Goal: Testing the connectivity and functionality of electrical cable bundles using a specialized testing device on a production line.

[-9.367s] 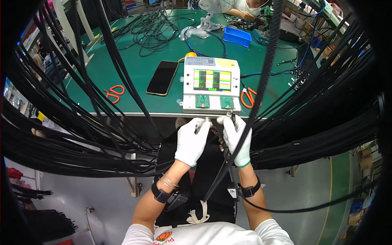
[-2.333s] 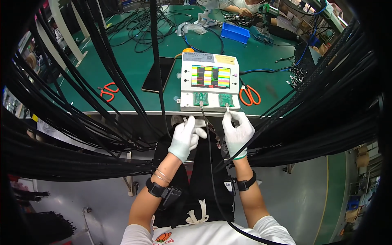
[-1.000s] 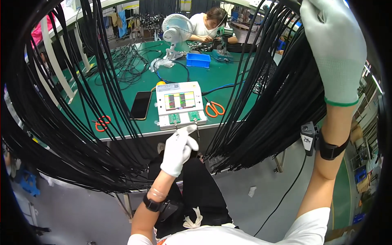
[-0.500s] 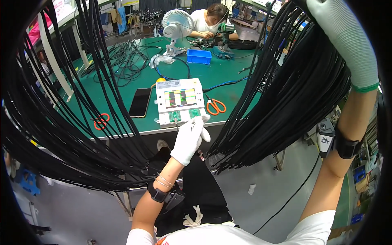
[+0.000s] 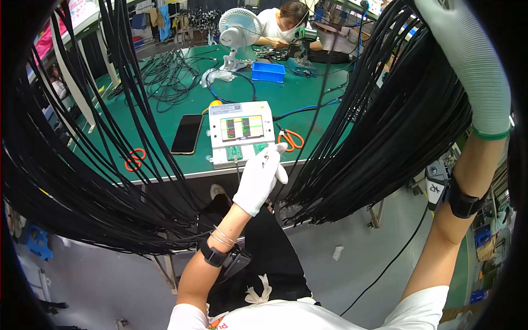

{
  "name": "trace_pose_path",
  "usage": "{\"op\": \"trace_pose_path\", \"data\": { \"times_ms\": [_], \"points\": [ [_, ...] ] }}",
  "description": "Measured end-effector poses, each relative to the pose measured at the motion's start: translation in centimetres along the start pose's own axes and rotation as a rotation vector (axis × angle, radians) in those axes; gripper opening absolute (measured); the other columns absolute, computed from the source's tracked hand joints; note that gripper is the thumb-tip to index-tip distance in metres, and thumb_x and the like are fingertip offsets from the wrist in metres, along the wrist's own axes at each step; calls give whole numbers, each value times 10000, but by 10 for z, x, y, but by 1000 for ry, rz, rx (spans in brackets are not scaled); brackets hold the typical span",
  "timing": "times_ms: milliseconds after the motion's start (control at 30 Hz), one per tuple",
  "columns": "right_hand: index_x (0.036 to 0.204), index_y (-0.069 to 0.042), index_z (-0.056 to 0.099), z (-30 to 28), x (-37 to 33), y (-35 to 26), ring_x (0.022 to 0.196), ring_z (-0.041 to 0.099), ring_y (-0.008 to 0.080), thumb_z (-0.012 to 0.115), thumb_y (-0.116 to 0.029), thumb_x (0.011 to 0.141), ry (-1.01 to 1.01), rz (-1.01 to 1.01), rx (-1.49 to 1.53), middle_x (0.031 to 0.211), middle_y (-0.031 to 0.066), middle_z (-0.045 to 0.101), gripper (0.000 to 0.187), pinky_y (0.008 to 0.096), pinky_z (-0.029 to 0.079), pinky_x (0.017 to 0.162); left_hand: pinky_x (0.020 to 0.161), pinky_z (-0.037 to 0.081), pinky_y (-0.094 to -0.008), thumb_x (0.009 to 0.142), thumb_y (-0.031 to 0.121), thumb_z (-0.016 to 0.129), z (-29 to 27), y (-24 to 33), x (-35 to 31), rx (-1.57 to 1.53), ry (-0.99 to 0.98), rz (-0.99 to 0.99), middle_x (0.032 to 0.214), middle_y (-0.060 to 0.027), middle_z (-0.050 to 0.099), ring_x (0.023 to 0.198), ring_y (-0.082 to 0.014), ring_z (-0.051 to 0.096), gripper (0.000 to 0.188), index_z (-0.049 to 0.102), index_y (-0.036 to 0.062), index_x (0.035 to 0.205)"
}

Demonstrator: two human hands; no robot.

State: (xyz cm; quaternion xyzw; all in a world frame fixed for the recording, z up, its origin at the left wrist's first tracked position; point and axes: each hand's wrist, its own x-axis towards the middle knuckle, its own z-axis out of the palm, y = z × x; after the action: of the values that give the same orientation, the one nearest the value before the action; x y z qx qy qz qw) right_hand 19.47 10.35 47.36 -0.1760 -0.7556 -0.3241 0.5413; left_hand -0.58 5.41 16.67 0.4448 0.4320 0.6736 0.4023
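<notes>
My left hand (image 5: pixel 257 181), in a white glove, is at the front right edge of a white tester (image 5: pixel 242 125) with a lit screen and two green sockets. Its fingers are pinched together by the right socket (image 5: pixel 260 147); whatever is between them is too small to make out. A dark cable plug stands in the left socket (image 5: pixel 234 154). My right hand (image 5: pixel 456 49), in a pale knit glove with a green cuff, is raised at the top of a thick bundle of black cables (image 5: pixel 385 132). Its fingertips are hidden by the bundle and frame edge.
A second curtain of black cables (image 5: pixel 77 192) hangs at left. On the green table (image 5: pixel 192 66) lie a phone (image 5: pixel 187 134), orange-handled cutters (image 5: pixel 291 141), red-handled scissors (image 5: pixel 135 160), a blue bin (image 5: pixel 268 72) and a fan (image 5: pixel 239 33). Opposite, a person (image 5: pixel 283 27) works.
A single black cable now hangs apart, left of the right-hand bundle, across the table. The tester's screen shows a different pattern. My left hand remains at the sockets, and my right hand stays raised.
</notes>
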Motion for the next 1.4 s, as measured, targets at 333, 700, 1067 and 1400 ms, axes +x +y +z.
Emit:
{"op": "trace_pose_path", "data": {
  "times_ms": [333, 700, 1067, 1400],
  "points": [
    [1212, 24, 624, 104, -162, -90, 816, 608, 101, 673, -99, 917, -495, 841, 1314, 909, 33, 653, 323, 263, 498, 738, 739, 516, -277, 1019, 126, 494, 29, -14, -69, 440, 163, 135, 857, -88, 699, 725, -131, 617, 349, 573, -13, 1330],
    [1137, -38, 692, 37, -318, -167, 876, 607, 161, 640, -56, 882, -1105, 958, 1655, 904, 43, 655, 261, 300, 496, 846, 384, 300, -236, 1026, 217, 513, -24, -147, -82, -743, 211, -1096, 741, -31, 596, 430, -81, 378, 227, 653, 50, 1087],
    [1073, 42, 641, 81, -367, -159, 905, 663, 154, 515, -190, 1033, -979, 1492, 1494, 961, 97, 692, 267, 269, 515, 827, 620, 489, -397, 1007, 198, 473, 13, -99, -115, 349, -5, -476, 734, -165, 633, 648, -310, 640, 240, 620, 15, 956],
    [1037, -53, 695, 151, -301, -154, 475, 332, -23, 599, -209, 1006, -631, 1325, 1069, 627, -119, 429, 186, 182, 238, 425, 601, 462, -253, 965, 193, 645, -59, -27, -35, 310, 558, -81, 757, -30, 658, 646, -110, 599, 210, 693, -11, 982]
  ]
}}
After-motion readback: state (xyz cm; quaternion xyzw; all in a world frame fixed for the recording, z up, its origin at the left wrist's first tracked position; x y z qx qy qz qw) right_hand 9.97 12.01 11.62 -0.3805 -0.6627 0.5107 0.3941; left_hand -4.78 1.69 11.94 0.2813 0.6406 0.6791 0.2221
